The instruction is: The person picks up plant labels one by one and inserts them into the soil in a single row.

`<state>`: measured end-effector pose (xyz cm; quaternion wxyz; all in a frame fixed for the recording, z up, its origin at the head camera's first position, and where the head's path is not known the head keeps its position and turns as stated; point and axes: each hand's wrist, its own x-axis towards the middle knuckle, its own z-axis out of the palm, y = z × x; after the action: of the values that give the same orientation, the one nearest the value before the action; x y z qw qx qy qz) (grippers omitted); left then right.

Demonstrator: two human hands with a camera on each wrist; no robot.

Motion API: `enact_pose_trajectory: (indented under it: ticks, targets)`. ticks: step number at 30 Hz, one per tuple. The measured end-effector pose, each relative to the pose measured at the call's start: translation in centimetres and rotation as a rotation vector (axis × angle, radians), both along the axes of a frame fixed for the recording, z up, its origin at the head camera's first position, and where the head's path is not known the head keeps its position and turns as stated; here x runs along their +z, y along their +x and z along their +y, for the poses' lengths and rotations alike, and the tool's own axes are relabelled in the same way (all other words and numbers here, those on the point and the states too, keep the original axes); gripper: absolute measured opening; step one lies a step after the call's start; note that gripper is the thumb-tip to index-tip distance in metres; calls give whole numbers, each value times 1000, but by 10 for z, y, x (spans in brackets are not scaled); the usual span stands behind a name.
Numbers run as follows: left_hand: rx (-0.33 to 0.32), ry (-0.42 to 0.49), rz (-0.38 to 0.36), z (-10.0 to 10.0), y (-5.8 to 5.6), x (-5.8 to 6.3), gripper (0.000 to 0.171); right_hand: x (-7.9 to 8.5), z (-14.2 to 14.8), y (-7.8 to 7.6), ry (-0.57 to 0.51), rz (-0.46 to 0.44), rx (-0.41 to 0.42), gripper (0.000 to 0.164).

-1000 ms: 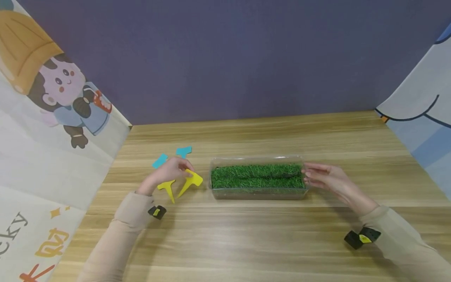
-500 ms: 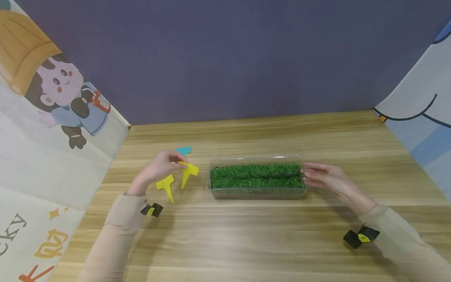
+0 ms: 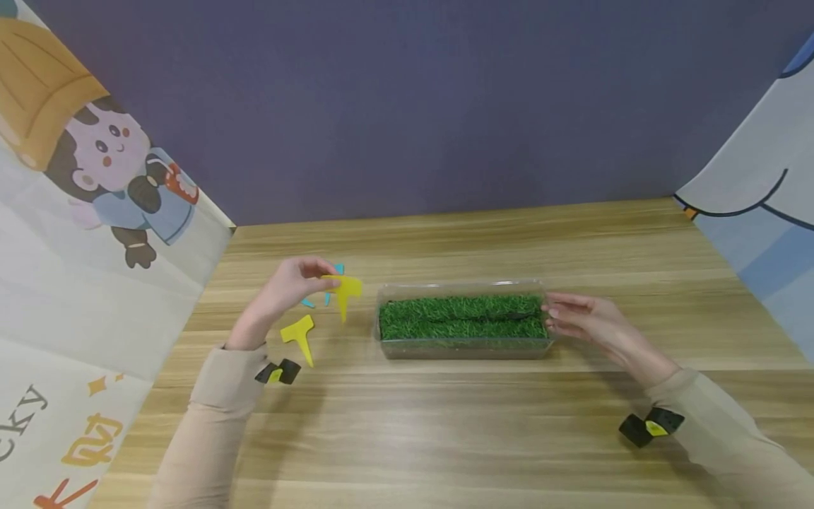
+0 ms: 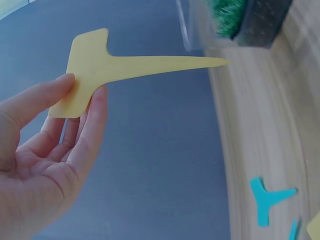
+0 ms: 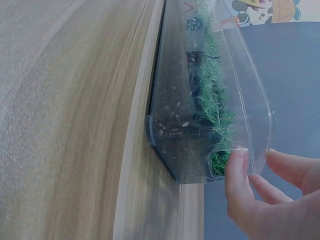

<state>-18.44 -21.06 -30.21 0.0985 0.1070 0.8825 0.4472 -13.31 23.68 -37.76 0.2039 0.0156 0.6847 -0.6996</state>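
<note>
Between thumb and fingers, my left hand (image 3: 292,286) pinches the head of a yellow T-shaped plant label (image 4: 90,70). In the head view its pointed stem hangs down above the table, left of a clear plastic planter box (image 3: 467,350). Two rows of green artificial grass (image 3: 464,307) run along inside the box. At the box's right end my right hand (image 3: 594,325) holds the rim of the clear wall (image 5: 257,125) with its fingertips. A second yellow plant label (image 3: 300,336) lies near my left wrist. Blue plant labels (image 4: 267,200) lie behind, partly hidden by my left hand.
The wooden table (image 3: 470,424) meets a dark blue-grey panel (image 3: 445,113) at the back. Printed white cloths stand on both sides, the left one with a cartoon child (image 3: 121,162). Dark soil-like filling (image 5: 175,105) shows through the box wall.
My left hand has lifted the yellow plant label off the table and moved it up and back, its stem now pointing down. My right hand and the planter box stay in place.
</note>
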Motion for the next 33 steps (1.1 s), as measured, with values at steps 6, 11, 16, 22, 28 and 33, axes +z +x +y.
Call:
enact_pose_trajectory:
  ticks: [6,11,16,22,28,33]
  targets:
    - [11,25,31,11,0,8,26,1,-1,0,7,1,0,68]
    - [30,70,37,22,-2,12,25,1,-1,0,4,3,0,67]
    - [34,99,44,35,-4,14,21,1,-1,0,-21,-8,-8,68]
    - [4,149,50,53,-7,13,19,2,-1,0,-33,-9,-7,68]
    - [-51,146,62,73,-10,11,16,2,-1,1,-7,-6,-1,68]
    - [-81,131,45,91,-11,8,14,2,-1,0,-7,-6,-1,67]
